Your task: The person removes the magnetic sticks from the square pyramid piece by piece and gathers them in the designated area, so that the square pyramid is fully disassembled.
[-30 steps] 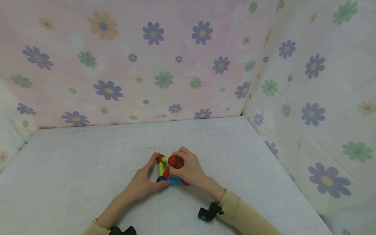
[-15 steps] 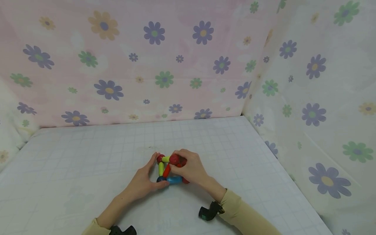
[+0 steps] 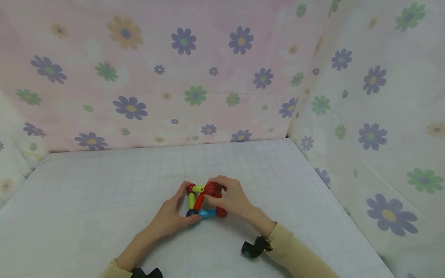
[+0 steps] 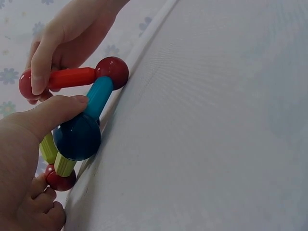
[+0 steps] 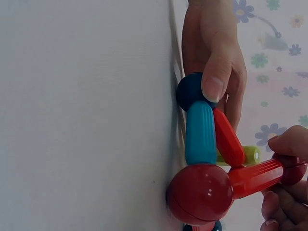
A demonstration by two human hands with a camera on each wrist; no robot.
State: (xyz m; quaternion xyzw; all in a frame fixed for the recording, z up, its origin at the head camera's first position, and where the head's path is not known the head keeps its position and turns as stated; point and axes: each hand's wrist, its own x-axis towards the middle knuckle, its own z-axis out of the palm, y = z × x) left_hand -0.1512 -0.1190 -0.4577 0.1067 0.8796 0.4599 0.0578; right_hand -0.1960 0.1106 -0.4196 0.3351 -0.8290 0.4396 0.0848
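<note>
A frame of magnetic building sticks and balls stands on the table. My left hand (image 3: 166,217) holds its left side, thumb on the dark blue ball (image 4: 77,137) and blue stick (image 3: 207,213), fingers at the far red ball (image 4: 60,178). My right hand (image 3: 232,196) pinches the raised red ball (image 3: 210,188). In the right wrist view, a red stick (image 5: 257,181) links that ball to the near right red ball (image 5: 199,193). Another red stick (image 3: 199,201) slants up from the dark blue ball. A yellow-green stick (image 5: 252,155) shows a bare end, apart from the pinched ball.
The white gridded table cover (image 3: 104,185) surrounds the frame. Flowered curtains (image 3: 156,85) rise behind the table and along its right side. Black wrist-worn devices (image 3: 256,247) hang at both sleeves.
My right hand has shifted slightly right with the pinched red ball. The yellow-green stick's end, earlier against that ball, now shows. My left hand keeps its hold.
</note>
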